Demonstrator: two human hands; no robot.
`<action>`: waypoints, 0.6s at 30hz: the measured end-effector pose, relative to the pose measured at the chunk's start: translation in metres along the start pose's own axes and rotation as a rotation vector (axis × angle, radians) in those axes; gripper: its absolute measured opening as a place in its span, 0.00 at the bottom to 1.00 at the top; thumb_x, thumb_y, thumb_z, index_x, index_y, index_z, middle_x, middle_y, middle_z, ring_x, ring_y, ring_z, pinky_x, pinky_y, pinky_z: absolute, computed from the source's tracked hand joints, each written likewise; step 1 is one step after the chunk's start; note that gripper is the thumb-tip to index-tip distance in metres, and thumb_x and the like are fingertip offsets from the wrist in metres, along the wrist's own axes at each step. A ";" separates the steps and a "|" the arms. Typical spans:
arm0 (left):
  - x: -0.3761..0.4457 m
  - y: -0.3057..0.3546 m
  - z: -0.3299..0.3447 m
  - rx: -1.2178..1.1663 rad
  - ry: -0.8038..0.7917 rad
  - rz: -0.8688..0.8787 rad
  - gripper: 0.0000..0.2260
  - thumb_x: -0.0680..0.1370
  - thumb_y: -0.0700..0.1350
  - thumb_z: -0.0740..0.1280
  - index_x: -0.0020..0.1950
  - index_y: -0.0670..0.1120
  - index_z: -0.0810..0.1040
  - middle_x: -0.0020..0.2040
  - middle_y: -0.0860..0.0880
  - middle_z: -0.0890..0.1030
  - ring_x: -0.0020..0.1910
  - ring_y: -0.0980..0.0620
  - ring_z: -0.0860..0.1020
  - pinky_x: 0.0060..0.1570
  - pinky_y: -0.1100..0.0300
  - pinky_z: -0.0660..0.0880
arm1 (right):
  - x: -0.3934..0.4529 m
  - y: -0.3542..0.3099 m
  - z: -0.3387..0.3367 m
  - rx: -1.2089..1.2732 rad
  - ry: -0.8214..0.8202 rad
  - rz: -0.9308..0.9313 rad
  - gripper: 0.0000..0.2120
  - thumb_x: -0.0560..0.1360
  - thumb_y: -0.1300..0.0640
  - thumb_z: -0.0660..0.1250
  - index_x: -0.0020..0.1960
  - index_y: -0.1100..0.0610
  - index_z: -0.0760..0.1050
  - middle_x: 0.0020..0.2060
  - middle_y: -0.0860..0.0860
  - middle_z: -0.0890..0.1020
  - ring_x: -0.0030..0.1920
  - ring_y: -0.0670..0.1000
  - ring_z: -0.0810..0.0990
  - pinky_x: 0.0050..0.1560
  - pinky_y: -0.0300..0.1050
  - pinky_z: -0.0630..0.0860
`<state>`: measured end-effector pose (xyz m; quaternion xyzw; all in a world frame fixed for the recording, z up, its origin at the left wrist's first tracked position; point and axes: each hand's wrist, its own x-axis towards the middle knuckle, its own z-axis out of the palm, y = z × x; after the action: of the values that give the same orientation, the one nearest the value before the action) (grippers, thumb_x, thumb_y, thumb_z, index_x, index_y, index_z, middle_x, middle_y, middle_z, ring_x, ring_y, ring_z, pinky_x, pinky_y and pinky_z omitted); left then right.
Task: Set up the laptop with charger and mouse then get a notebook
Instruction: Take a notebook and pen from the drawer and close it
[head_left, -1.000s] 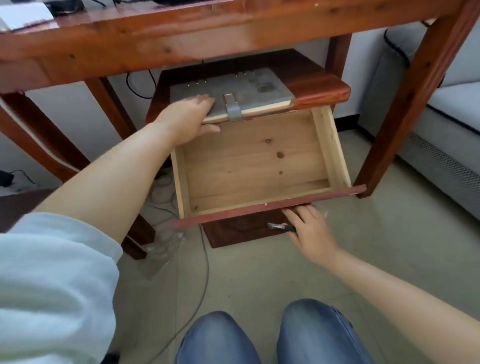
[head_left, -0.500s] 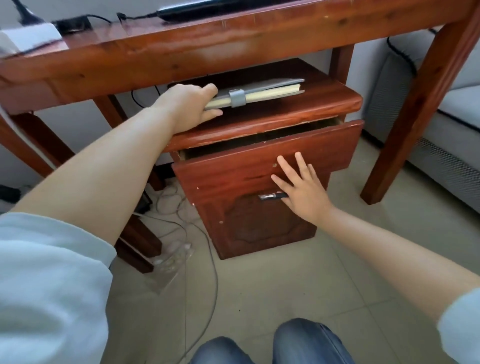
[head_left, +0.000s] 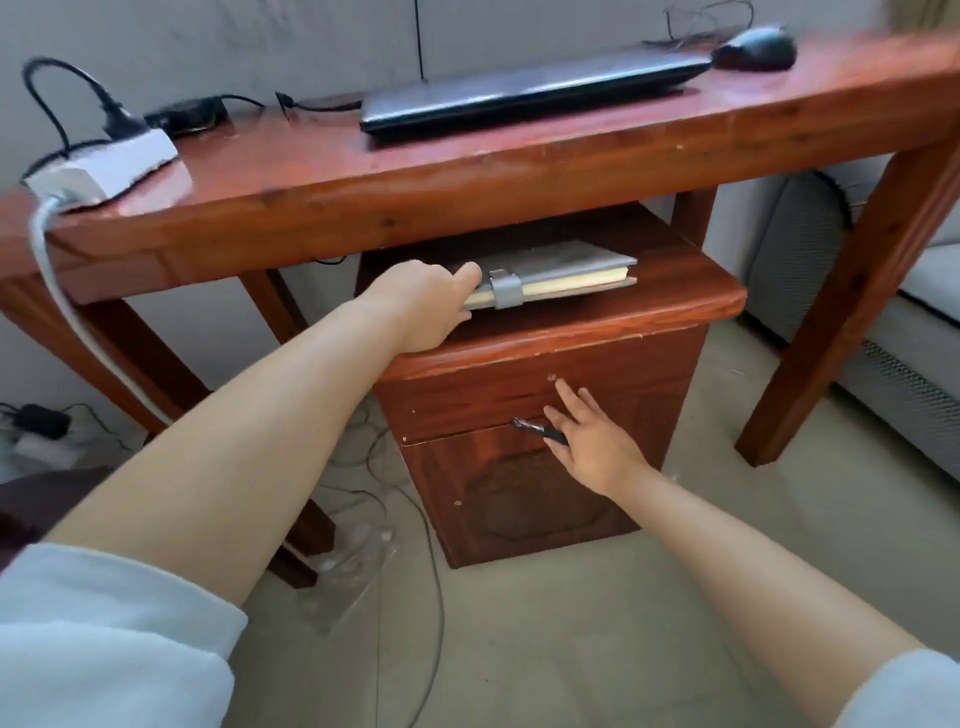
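A grey notebook (head_left: 561, 273) with a strap clasp lies on top of a small red-brown cabinet (head_left: 613, 322) under the desk. My left hand (head_left: 421, 304) grips the notebook's left end. My right hand (head_left: 592, 441) is flat with fingers spread against the shut drawer front (head_left: 467, 400), beside its dark metal handle (head_left: 530, 427). On the wooden desk (head_left: 467, 171) above lie a closed black laptop (head_left: 530, 93), a black mouse (head_left: 758, 48) to its right and a black charger brick (head_left: 184, 115) at the left.
A white power strip (head_left: 104, 161) with a black plug sits on the desk's left end, its grey cord hanging down. Loose cables lie on the floor left of the cabinet. A grey sofa (head_left: 909, 322) stands at the right. Desk legs flank the cabinet.
The drawer was open a second ago; my right hand pushed it shut. My left hand kept hold of the notebook on the cabinet top. The view tilted up to show the desk top.
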<state>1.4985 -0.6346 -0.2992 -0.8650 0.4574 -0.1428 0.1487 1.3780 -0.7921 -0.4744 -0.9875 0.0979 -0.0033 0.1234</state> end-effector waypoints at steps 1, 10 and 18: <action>0.002 -0.001 -0.010 -0.017 -0.024 -0.011 0.13 0.80 0.47 0.57 0.60 0.40 0.65 0.42 0.39 0.80 0.32 0.43 0.70 0.32 0.55 0.66 | -0.007 -0.001 -0.010 0.064 -0.052 0.035 0.22 0.80 0.49 0.52 0.73 0.54 0.59 0.77 0.51 0.49 0.76 0.55 0.49 0.72 0.52 0.61; -0.041 -0.034 -0.120 -0.308 -0.227 -0.202 0.14 0.79 0.50 0.57 0.56 0.39 0.69 0.53 0.40 0.80 0.50 0.38 0.79 0.42 0.52 0.73 | -0.052 -0.066 -0.172 0.737 -0.016 0.565 0.15 0.80 0.54 0.55 0.47 0.64 0.75 0.42 0.59 0.81 0.45 0.59 0.79 0.47 0.46 0.73; -0.125 -0.121 -0.236 -0.416 -0.217 -0.490 0.13 0.79 0.48 0.59 0.53 0.38 0.71 0.51 0.38 0.82 0.49 0.36 0.79 0.43 0.50 0.75 | -0.045 -0.182 -0.340 1.075 -0.218 0.537 0.20 0.79 0.54 0.58 0.30 0.59 0.69 0.14 0.48 0.66 0.12 0.44 0.62 0.18 0.33 0.60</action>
<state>1.4307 -0.4953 -0.0505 -0.9713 0.2365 0.0149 -0.0217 1.3591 -0.6926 -0.0993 -0.7225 0.3147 0.0802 0.6103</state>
